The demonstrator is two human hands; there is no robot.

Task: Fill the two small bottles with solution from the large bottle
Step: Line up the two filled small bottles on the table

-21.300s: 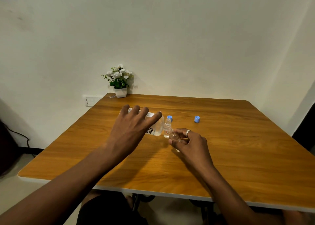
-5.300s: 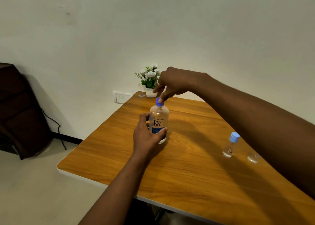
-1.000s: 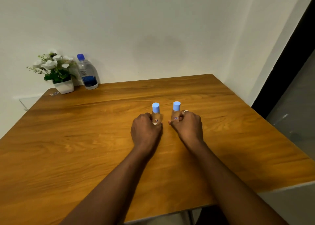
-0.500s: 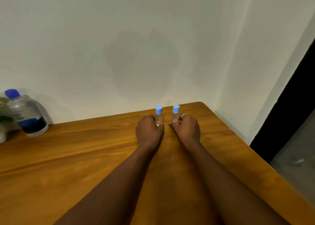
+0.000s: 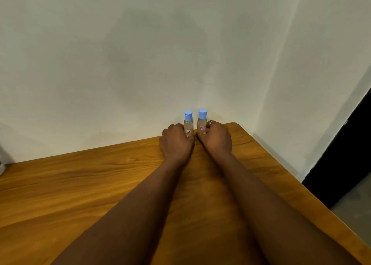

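Observation:
Two small clear bottles with light blue caps stand upright side by side near the far right corner of the wooden table (image 5: 80, 184). My left hand (image 5: 176, 142) is wrapped around the left small bottle (image 5: 188, 122). My right hand (image 5: 215, 137), with a ring on one finger, grips the right small bottle (image 5: 202, 120). Both caps are on. The bottles' lower parts are hidden behind my fingers. The large bottle is out of the frame.
A white wall rises right behind the bottles. The table's right edge runs diagonally down to the lower right, with a dark opening and grey floor (image 5: 357, 204) beyond it. A sliver of a whitish object (image 5: 1, 164) shows at the left border.
Both hands have slid the two small bottles farther toward the wall and the back right corner. The view has turned right, so the large bottle has left the frame.

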